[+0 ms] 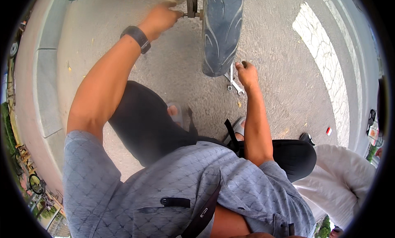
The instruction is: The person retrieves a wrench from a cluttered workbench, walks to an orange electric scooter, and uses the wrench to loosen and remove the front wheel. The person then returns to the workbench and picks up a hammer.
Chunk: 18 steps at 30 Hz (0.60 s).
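Note:
A grey treaded tyre [222,32] hangs at the top centre, beside a dark metal fork [191,1] with an axle bolt [184,14] sticking out leftward. My left hand [164,20], a dark watch on its wrist, has its fingers closed at the bolt's outer end. My right hand [247,75] is just right of the tyre's lower end, fingers curled; whether they hold something small and dark I cannot make out. Silver wrenches [236,88] lie on the asphalt below the tyre, just left of that hand.
A concrete kerb [47,90] runs along the left. A painted white stripe [312,40] crosses the asphalt [279,94] at right. A person in pale clothing [337,176] is close behind my right knee. A small red-and-white item [328,131] lies beside the stripe.

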Motion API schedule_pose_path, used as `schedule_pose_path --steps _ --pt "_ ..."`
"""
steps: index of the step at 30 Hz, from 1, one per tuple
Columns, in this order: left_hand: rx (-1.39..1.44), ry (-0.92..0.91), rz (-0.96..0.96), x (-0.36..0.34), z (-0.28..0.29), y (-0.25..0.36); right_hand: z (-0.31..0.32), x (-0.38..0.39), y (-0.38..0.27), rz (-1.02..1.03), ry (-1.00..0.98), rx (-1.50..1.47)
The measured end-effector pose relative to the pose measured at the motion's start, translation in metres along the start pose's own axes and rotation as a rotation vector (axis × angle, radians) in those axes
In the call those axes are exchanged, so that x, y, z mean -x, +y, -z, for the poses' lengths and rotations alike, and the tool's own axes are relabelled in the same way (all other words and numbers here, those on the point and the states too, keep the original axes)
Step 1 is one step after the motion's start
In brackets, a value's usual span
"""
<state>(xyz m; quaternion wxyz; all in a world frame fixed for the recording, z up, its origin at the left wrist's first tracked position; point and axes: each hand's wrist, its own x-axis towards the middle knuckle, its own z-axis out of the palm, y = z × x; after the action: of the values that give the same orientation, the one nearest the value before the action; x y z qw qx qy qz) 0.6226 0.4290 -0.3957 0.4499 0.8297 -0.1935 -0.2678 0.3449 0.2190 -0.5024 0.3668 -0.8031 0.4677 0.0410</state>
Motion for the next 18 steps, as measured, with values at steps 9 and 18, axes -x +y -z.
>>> schedule_pose_path --steps 9,18 --pt "-0.388 -0.182 -0.504 -0.029 0.002 -0.034 0.099 0.093 -0.169 0.532 -0.060 -0.696" --pt "-0.437 -0.140 -0.652 -0.036 0.001 -0.032 0.071 0.087 -0.190 0.664 0.155 -0.362"
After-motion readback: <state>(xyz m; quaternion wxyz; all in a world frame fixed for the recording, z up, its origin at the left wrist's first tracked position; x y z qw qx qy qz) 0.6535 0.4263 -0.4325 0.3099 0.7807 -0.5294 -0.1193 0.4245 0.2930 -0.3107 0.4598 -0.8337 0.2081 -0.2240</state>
